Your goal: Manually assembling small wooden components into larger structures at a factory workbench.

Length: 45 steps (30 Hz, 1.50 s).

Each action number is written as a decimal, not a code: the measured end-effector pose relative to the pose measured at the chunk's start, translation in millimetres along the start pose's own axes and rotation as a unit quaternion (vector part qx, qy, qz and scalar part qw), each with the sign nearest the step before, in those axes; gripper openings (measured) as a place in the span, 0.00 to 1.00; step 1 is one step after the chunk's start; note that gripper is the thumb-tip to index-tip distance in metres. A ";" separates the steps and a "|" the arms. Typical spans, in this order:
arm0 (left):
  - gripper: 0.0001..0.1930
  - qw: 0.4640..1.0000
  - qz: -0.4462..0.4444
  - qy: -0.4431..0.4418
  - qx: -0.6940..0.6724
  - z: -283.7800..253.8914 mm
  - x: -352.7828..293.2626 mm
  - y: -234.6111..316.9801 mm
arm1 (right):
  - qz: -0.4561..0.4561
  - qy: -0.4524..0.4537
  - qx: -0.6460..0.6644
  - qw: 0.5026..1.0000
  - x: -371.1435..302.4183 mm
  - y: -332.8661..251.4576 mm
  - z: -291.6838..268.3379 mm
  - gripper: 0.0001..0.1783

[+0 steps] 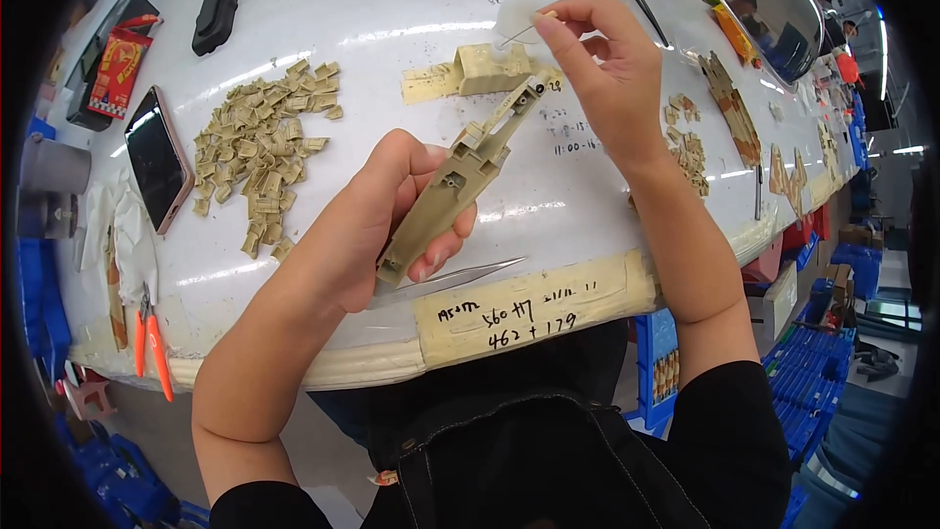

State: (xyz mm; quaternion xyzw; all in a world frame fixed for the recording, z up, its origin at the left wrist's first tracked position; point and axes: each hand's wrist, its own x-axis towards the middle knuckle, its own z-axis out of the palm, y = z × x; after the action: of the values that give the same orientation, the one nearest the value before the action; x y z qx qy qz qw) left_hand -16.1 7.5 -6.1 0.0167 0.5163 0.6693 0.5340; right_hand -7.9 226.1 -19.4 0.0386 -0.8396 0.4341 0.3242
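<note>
Fingers (411,191) of my left hand (367,225) clamp the beige plastic part (460,181); right hand (607,69) pinches a thin stick (524,29) above its tip. Dabbing step, I judge; next needs steady aim.

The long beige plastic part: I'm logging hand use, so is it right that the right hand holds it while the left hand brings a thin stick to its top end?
No, the hands are swapped. In the head view the left hand holds the long beige plastic part, and the right hand brings the thin stick to its top end.

A small-parts assembly workshop, probably a factory: a white workbench (392,29) holds heaped beige plastic pieces (259,152), orange cutters (152,343), tweezers (460,276), beside blue storage bins (813,372).
</note>
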 end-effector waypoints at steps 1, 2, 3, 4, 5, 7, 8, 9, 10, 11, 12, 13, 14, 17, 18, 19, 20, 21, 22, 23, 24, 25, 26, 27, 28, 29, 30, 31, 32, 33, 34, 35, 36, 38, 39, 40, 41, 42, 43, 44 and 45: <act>0.24 1.000 0.017 0.012 0.019 0.3 -1.0 0.2 | -0.003 -0.017 -0.023 1.000 0.3 0.8 0.7 0.08; 0.23 0.998 0.034 0.025 0.039 0.4 -1.9 0.4 | -0.005 -0.034 -0.046 0.998 0.5 1.5 1.2 0.08; 0.21 0.996 0.051 0.037 0.057 0.4 -2.9 0.5 | -0.008 -0.052 -0.069 0.996 0.3 1.9 1.4 0.08; 0.20 0.994 0.068 0.048 0.076 0.5 -3.8 0.4 | -0.010 -0.069 -0.093 0.993 -0.3 2.1 1.1 0.08; 0.20 0.994 0.067 0.049 0.076 -0.2 -4.6 0.4 | -0.010 -0.069 -0.092 0.993 -0.4 -0.2 -0.7 0.08; 0.16 0.952 0.145 0.099 0.252 -1.5 -7.9 -0.4 | 0.074 -0.100 0.030 0.992 -0.9 -16.7 -11.3 0.08; 0.14 0.915 0.182 0.123 0.337 -1.8 -9.9 -1.0 | 0.115 -0.115 0.091 0.982 -1.6 -26.0 -16.8 0.09; 0.13 0.870 0.217 0.144 0.419 -1.6 -11.4 -1.9 | 0.156 -0.128 0.152 0.968 -2.9 -32.5 -20.2 0.10; 0.13 0.870 0.215 0.144 0.421 -0.9 -12.0 -4.6 | 0.155 -0.206 0.137 0.956 -5.7 -35.6 -21.2 0.11; 0.11 0.811 0.268 0.178 0.489 0.9 -12.0 -8.9 | 0.153 -0.282 0.123 0.939 -8.4 -38.4 -21.9 0.13; 0.09 0.743 0.318 0.208 0.551 2.7 -11.8 -13.7 | 0.156 -0.280 0.125 0.939 -11.1 -43.9 -21.3 0.13; 0.09 0.666 0.365 0.235 0.607 4.2 -11.4 -17.7 | 0.191 -0.359 0.105 0.908 -13.2 -50.4 -19.5 0.13; 0.10 0.581 0.407 0.259 0.656 4.9 -11.0 -19.6 | 0.223 -0.435 0.085 0.868 -14.6 -53.9 -17.9 0.14; 0.11 0.557 0.403 0.264 0.677 6.1 -8.4 -19.1 | 0.171 -0.429 0.058 0.885 -17.2 -55.2 -18.4 0.13; 0.12 0.544 0.401 0.268 0.686 5.8 -7.8 -18.8 | 0.144 -0.427 0.043 0.892 -18.2 -55.3 -17.9 0.13; 0.13 0.532 0.400 0.272 0.695 5.4 -7.5 -18.6 | 0.116 -0.425 0.027 0.897 -19.5 -55.5 -16.9 0.13; 0.13 0.532 0.398 0.272 0.696 5.4 -7.7 -19.0 | 0.117 -0.425 0.030 0.897 -21.5 -55.0 -15.3 0.13; 0.13 0.533 0.395 0.272 0.698 5.4 -7.9 -19.3 | 0.085 -0.410 0.011 0.908 -24.7 -53.8 -13.3 0.12; 0.13 0.533 0.392 0.271 0.699 5.3 -8.2 -19.5 | 0.054 -0.395 -0.008 0.917 -28.2 -52.5 -11.2 0.12; 0.13 0.534 0.389 0.271 0.700 5.1 -8.5 -19.7 | 0.022 -0.379 -0.027 0.925 -31.5 -51.5 -9.2 0.12; 0.12 0.535 0.386 0.270 0.701 4.7 -8.8 -20.0 | -0.009 -0.363 -0.046 0.931 -33.8 -51.5 -7.8 0.11; 0.12 0.536 0.385 0.270 0.701 4.7 -9.0 -20.1 | -0.008 -0.363 -0.045 0.931 -35.3 -52.9 -7.2 0.11; 0.12 0.537 0.384 0.269 0.702 4.8 -9.1 -20.1 | -0.004 -0.362 -0.062 0.930 -36.6 -54.8 -6.4 0.11; 0.12 0.537 0.383 0.268 0.702 4.9 -9.2 -20.2 | 0.001 -0.360 -0.078 0.929 -37.8 -56.8 -5.5 0.11; 0.12 0.538 0.381 0.268 0.702 5.1 -9.2 -20.3 | 0.005 -0.359 -0.095 0.928 -39.0 -58.5 -4.7 0.10; 0.12 0.539 0.380 0.267 0.703 5.2 -9.2 -20.5 | 0.009 -0.357 -0.112 0.927 -40.0 -59.6 -4.2 0.10; 0.12 0.538 0.380 0.266 0.704 5.2 -9.4 -20.5 | 0.010 -0.357 -0.111 0.928 -40.6 -60.5 -3.6 0.10; 0.12 0.540 0.381 0.267 0.701 5.1 -9.4 -20.8 | 0.011 -0.358 -0.118 0.926 -41.2 -61.2 -3.1 0.10; 0.12 0.542 0.383 0.267 0.699 4.9 -9.3 -21.3 | 0.012 -0.359 -0.125 0.925 -41.8 -61.7 -2.7 0.10; 0.12 0.543 0.384 0.268 0.697 4.8 -9.3 -21.6 | 0.013 -0.360 -0.133 0.923 -42.3 -62.3 -2.4 0.10; 0.12 0.545 0.386 0.268 0.694 5.0 -9.5 -21.5 | 0.014 -0.361 -0.140 0.922 -42.6 -62.8 -2.1 0.10; 0.12 0.545 0.386 0.268 0.695 5.1 -9.1 -21.5 | 0.015 -0.360 -0.139 0.922 -42.8 -62.7 -2.0 0.10; 0.12 0.546 0.386 0.268 0.694 5.2 -8.9 -21.5 | 0.011 -0.359 -0.144 0.922 -42.9 -62.8 -1.9 0.10; 0.12 0.548 0.387 0.268 0.691 5.4 -8.6 -21.3 | 0.003 -0.355 -0.153 0.922 -42.9 -63.2 -1.8 0.10; 0.12 0.549 0.387 0.268 0.690 5.5 -8.6 -21.1 | -0.001 -0.353 -0.158 0.922 -43.0 -63.2 -1.7 0.10; 0.12 0.549 0.387 0.268 0.691 5.5 -8.5 -21.2 | 0.000 -0.353 -0.157 0.922 -43.1 -62.8 -1.5 0.10; 0.12 0.552 0.383 0.268 0.690 5.7 -8.3 -21.1 | -0.003 -0.352 -0.148 0.924 -42.8 -61.9 -1.6 0.10; 0.12 0.555 0.379 0.269 0.690 5.8 -8.1 -20.9 | -0.006 -0.350 -0.139 0.926 -42.2 -60.7 -1.9 0.10; 0.12 0.559 0.375 0.269 0.689 6.0 -8.0 -20.7 | -0.009 -0.348 -0.131 0.928 -41.6 -59.4 -2.2 0.10; 0.12 0.562 0.370 0.270 0.689 6.2 -8.0 -20.5 | -0.012 -0.346 -0.122 0.930 -41.1 -58.1 -2.6 0.10; 0.12 0.561 0.370 0.270 0.690 6.3 -8.4 -20.3 | -0.012 -0.346 -0.121 0.930 -40.6 -56.9 -2.7 0.10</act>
State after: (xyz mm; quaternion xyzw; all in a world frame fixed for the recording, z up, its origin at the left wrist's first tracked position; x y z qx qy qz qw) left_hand 5.3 3.5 -13.1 0.3881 0.8892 0.2214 -0.0982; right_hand 45.1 184.0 -1.7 0.1573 -0.9452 0.2852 0.0207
